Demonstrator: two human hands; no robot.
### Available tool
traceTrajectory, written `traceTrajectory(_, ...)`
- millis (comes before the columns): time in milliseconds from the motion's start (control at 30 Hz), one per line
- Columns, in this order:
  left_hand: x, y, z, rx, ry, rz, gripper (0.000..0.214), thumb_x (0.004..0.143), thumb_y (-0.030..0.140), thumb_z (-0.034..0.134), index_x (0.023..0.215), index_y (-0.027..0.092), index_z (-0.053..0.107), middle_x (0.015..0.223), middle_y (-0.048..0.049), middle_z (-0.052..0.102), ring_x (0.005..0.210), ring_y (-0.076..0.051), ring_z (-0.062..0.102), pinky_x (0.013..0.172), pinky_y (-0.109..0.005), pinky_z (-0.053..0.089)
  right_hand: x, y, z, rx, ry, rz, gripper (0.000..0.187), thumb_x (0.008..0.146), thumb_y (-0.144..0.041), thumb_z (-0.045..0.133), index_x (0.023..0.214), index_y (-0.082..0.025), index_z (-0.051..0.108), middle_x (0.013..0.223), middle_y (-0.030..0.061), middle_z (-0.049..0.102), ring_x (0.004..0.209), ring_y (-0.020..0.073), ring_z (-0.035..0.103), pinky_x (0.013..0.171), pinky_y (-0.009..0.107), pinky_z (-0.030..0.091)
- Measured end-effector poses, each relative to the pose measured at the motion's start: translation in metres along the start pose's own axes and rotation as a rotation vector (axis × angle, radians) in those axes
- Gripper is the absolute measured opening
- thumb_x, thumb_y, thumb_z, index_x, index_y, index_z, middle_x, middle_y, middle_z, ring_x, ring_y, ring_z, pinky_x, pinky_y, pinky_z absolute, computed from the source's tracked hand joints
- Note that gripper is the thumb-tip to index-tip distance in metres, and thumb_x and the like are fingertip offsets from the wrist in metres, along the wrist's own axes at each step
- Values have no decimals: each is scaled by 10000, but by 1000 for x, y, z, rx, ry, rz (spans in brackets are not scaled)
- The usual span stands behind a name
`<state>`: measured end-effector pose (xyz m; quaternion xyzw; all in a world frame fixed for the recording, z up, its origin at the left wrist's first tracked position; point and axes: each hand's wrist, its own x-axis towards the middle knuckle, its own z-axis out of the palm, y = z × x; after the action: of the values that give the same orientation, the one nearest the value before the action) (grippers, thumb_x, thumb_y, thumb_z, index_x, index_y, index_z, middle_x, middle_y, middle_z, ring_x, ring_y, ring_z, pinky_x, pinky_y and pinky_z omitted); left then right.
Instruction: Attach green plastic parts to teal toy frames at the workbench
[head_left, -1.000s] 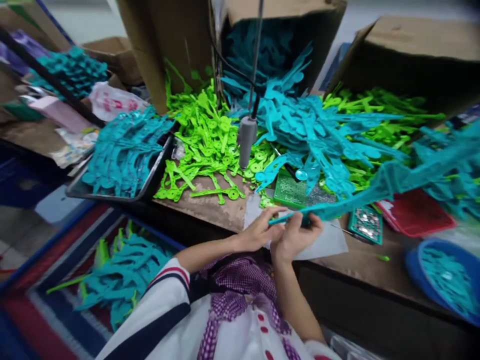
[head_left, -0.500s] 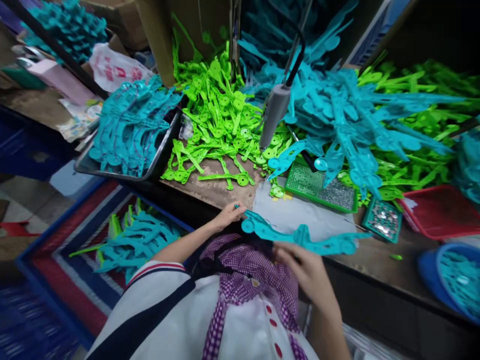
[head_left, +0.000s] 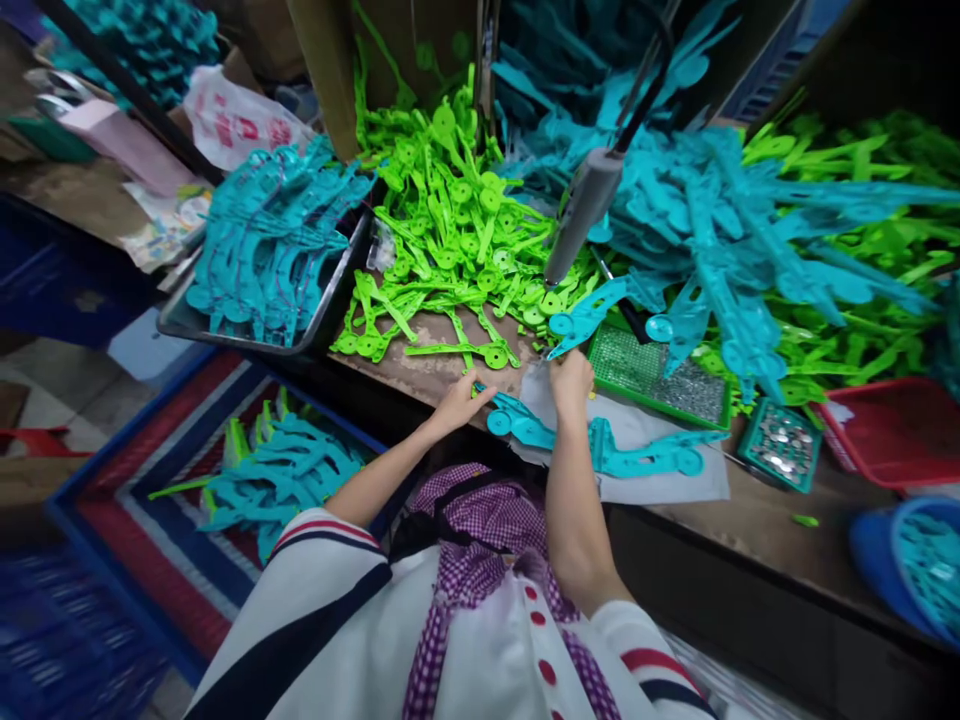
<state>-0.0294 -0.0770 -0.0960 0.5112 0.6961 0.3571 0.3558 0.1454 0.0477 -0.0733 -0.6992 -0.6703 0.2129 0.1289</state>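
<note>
While the left hand (head_left: 463,400) pinches one end of a long teal piece (head_left: 645,460), the rest of it stretches off to that hand's right, passing behind the right forearm and over a white sheet (head_left: 675,490) on the front of the desk (head_left: 427,375). The right hand (head_left: 571,378) is curled closed above the sheet; from here I can't tell whether there's anything inside it. Just to its right sits a green tray (head_left: 660,403) of tiny silvery bits, and beyond its knuckles a grey power tool (head_left: 586,210) hangs down. Ahead of the left hand spreads a heap of lime-green pieces (head_left: 450,230), while a teal heap (head_left: 705,220) rises beyond the right one. Farther out, left of the left hand, stacked teal parts (head_left: 266,240) fill a black tray (head_left: 334,290).
</note>
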Motion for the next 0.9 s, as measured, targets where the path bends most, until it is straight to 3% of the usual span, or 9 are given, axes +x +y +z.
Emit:
traceTrajectory(167, 1, -2, 3, 46, -28, 3, 289, 918, 479, 609, 862, 209, 520, 673, 38, 535, 695, -172, 543, 665, -268, 351, -6, -5, 6, -188, -39, -193, 379, 976, -201, 399, 1260, -146, 644, 1205, 222, 625, 995, 292, 631, 799, 386, 485)
traceTrajectory(400, 1, -2, 4, 64, -39, 14, 293, 919, 496, 601, 895, 210, 541, 729, 30, 569, 732, -173, 568, 698, -270, 387, -1, 5, 2, -285, -60, -345, 359, 935, -94, 388, 1190, -94, 641, 1119, 244, 630, 974, 286, 618, 816, 392, 469)
traceTrajectory(467, 1, 0, 4, 68, -44, 2, 288, 925, 495, 589, 905, 210, 547, 707, 36, 552, 722, -175, 567, 687, -269, 382, -5, 17, -8, -191, -36, -387, 331, 913, -130, 434, 1162, -90, 648, 1137, 226, 625, 946, 271, 621, 820, 390, 475)
traceTrajectory(567, 1, 3, 5, 63, -45, -4, 254, 929, 454, 601, 894, 207, 552, 718, 28, 564, 739, -184, 579, 699, -272, 386, -32, 34, -21, 137, 27, -440, 270, 920, -313, 530, 1051, -143, 693, 1048, 150, 668, 900, 241, 637, 832, 386, 507)
traceTrajectory(700, 3, 7, 5, 64, -46, -6, 219, 928, 400, 631, 876, 200, 559, 755, 11, 599, 762, -190, 593, 720, -275, 397, -78, 42, -10, 631, -137, -309, 413, 868, -547, 624, 1018, -174, 721, 907, 89, 730, 794, 210, 682, 773, 367, 562)
traceTrajectory(800, 5, 8, 5, 82, -61, -22, 200, 929, 383, 633, 891, 198, 567, 754, 13, 607, 760, -187, 595, 714, -269, 395, -90, 40, 12, 709, -166, -214, 467, 809, -606, 653, 947, -166, 729, 863, 87, 741, 752, 208, 680, 749, 371, 570)
traceTrajectory(900, 5, 9, 4, 98, -74, -24, 200, 934, 386, 623, 904, 196, 571, 763, 11, 610, 766, -185, 594, 716, -266, 391, -86, 37, 26, 658, -117, -228, 481, 826, -619, 620, 942, -164, 726, 884, 92, 741, 725, 197, 659, 743, 369, 562)
